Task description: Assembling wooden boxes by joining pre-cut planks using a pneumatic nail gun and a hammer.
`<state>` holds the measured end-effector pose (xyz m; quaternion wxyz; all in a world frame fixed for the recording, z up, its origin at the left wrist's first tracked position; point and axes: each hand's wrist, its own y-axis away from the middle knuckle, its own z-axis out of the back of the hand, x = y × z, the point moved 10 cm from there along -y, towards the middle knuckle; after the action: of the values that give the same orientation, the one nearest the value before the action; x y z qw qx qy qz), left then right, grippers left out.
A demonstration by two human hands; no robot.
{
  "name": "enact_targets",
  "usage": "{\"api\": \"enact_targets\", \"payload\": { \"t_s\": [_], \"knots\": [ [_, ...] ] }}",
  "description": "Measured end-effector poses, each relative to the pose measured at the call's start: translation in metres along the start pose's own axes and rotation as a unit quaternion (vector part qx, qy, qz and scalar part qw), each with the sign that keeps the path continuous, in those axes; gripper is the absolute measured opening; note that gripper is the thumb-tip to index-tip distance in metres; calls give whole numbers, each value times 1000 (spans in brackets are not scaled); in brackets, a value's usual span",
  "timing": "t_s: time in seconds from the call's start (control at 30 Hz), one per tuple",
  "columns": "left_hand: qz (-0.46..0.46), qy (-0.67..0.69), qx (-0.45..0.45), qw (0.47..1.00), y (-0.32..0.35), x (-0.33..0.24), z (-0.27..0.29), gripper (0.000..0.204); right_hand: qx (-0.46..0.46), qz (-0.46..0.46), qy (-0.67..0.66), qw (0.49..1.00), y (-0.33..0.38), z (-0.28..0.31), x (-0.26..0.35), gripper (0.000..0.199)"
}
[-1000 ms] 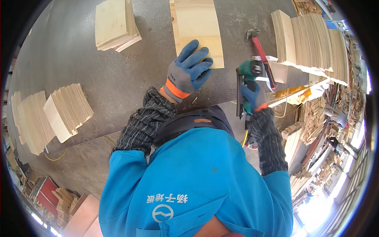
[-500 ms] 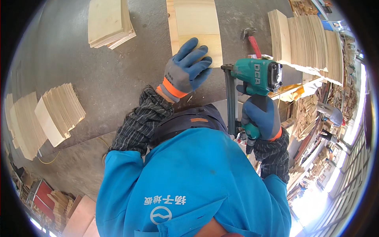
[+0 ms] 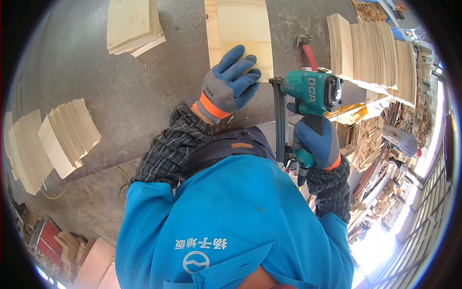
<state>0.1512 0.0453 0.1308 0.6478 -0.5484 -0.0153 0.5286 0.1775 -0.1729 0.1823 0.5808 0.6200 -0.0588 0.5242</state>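
Observation:
My left hand point(image 3: 231, 86), in a blue and grey work glove with an orange cuff, lies with fingers stretched over the near end of a pale wooden board point(image 3: 244, 29). A narrower wood strip point(image 3: 213, 33) shows along the board's left side. In my right hand point(image 3: 318, 139), gloved alike, is the handle of a green nail gun point(image 3: 308, 91). Its long dark magazine points toward my body, and its nose is right of the board's near end, apart from it. My right fingers wrap round the grip, partly hidden by the tool.
A hammer point(image 3: 308, 50) with a red handle lies right of the board. Stacks of thin wooden panels stand at the right point(image 3: 370, 53), the far left point(image 3: 132, 24) and the near left point(image 3: 70, 135). A yellow hose point(image 3: 57, 196) runs along the table's near edge at left.
Hardly anything differs. My left hand and the board have shifted very slightly to the right in the picture; the nail gun stays in my right hand at nearly the same place.

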Motion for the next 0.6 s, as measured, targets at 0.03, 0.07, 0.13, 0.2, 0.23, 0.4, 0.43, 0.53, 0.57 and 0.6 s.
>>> {"api": "enact_targets", "payload": {
  "t_s": [0.03, 0.07, 0.13, 0.2, 0.23, 0.4, 0.43, 0.53, 0.57, 0.6],
  "knots": [
    [0, -5, 21, 1000, 0, 0, -4, 31, -20, -6, 12, 1000, 0, 3, -2, 52],
    [-1, -8, 23, 1000, 0, 0, -4, 30, -23, -4, 13, 1000, 0, 4, -2, 51],
    [-2, -11, 25, 1000, 0, 0, -5, 30, -27, -1, 15, 1000, 0, 4, -3, 51],
    [0, -2, 2, 1000, 0, 0, 0, 30, -12, 10, 29, 999, -1, 0, -1, 50],
    [-1, -7, 24, 1000, 0, -1, -4, 30, -31, 7, 34, 999, -2, 4, -1, 50],
    [5, -1, 2, 1000, 0, 0, -1, 29, -2, 25, 18, 1000, 2, -2, 7, 46],
    [1, -4, 23, 1000, 1, 0, -5, 29, -29, 15, 34, 999, 4, 3, 5, 46],
    [1, -5, 16, 1000, 1, 0, -4, 28, -37, 32, 14, 999, 12, 8, 6, 36],
    [7, -3, 17, 1000, 1, 0, -4, 29, -56, 24, 22, 998, 16, 13, 2, 29],
    [4, 6, -11, 1000, 0, -1, 3, 29, -57, 10, 27, 998, 20, 15, -2, 23]
  ]
}}
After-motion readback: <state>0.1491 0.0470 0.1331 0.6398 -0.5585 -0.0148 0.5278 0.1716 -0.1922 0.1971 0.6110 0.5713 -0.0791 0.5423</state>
